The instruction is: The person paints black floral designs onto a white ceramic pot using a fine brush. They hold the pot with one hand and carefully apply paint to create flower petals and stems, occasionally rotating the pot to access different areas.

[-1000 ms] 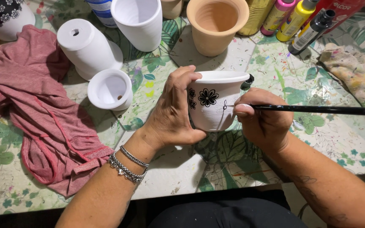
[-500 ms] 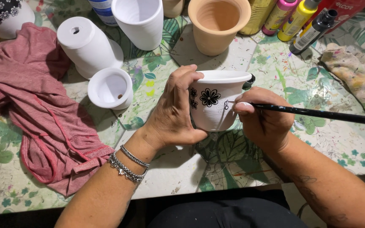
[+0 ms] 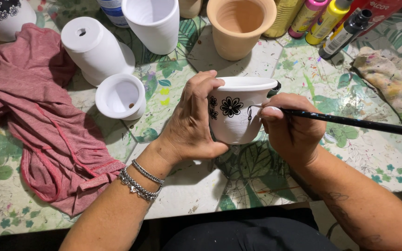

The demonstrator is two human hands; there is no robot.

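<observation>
My left hand grips a small white pot from its left side, holding it tilted over the table. Black flowers are painted on the pot's wall. My right hand holds a thin black paintbrush whose tip touches the pot's side just right of the flowers. The brush handle runs out to the right edge of view. Two bracelets circle my left wrist.
A red cloth lies at left. White pots stand behind: one upside down, a small one, a tall one. A terracotta pot, paint bottles and a stained rag sit at back right.
The brush handle has tipped slightly lower at its far end. Both hands and the pot stay in about the same place.
</observation>
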